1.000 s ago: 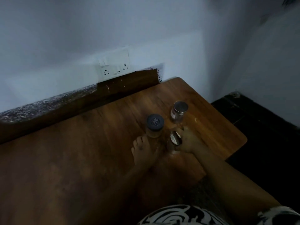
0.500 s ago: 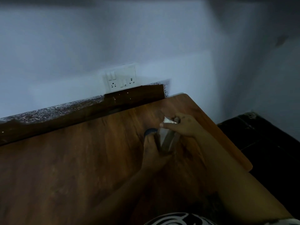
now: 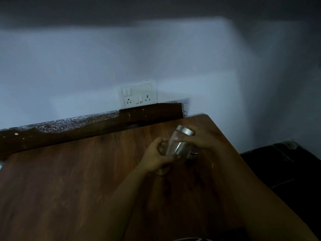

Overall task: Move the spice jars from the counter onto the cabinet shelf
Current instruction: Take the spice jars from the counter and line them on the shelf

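My right hand grips a glass spice jar with a silver lid, held tilted just above the wooden counter, lid pointing up and right. My left hand is curled round a second jar; only its lower edge shows under my palm. A bit of a third jar peeks out under my right hand, blurred. The two held jars touch each other. No cabinet shelf is in view.
A white wall socket sits above a dark backsplash strip at the counter's far edge. The counter's right corner ends near my right hand, with a dark lower surface beyond it.
My right hand has lifted the silver-lidded jar off the counter and tilted it. My left hand has closed round the dark-lidded jar. The camera has tipped upward.
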